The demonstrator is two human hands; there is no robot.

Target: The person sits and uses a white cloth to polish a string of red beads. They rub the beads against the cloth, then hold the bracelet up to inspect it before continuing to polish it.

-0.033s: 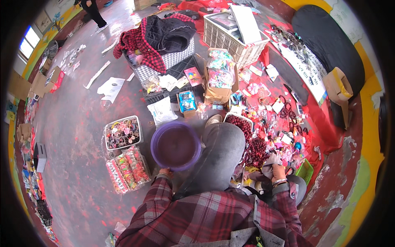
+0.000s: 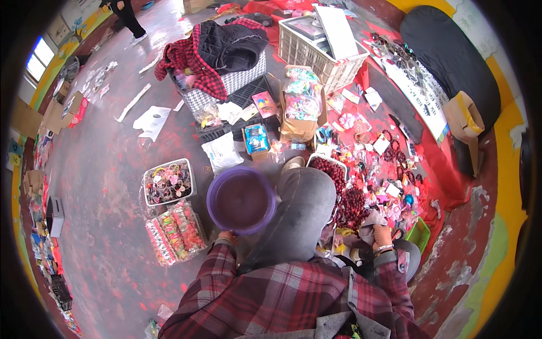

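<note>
A round purple basin (image 2: 273, 195) rests on the floor by my bent left knee, dull purple-brown inside. My left hand (image 2: 228, 236) grips its near rim, the fingers partly hidden by the basin. On my right side, my right hand (image 2: 382, 237) is closed around a crumpled grey cloth (image 2: 372, 218). Just beyond that hand lie dark red bead strings (image 2: 351, 208), and more of them fill a white basket (image 2: 339, 162) past my knee. Colourful small accessories (image 2: 395, 210) are heaped beside the beads.
Left of the basin are a white basket of hair ties (image 2: 192, 183) and clear-wrapped packs (image 2: 176, 233). Ahead stand a box of bagged trinkets (image 2: 299, 129), a blue-filled carton (image 2: 258, 154) and a white crate (image 2: 344, 76). A green basket (image 2: 419, 233) lies right. A person (image 2: 131, 21) stands far left.
</note>
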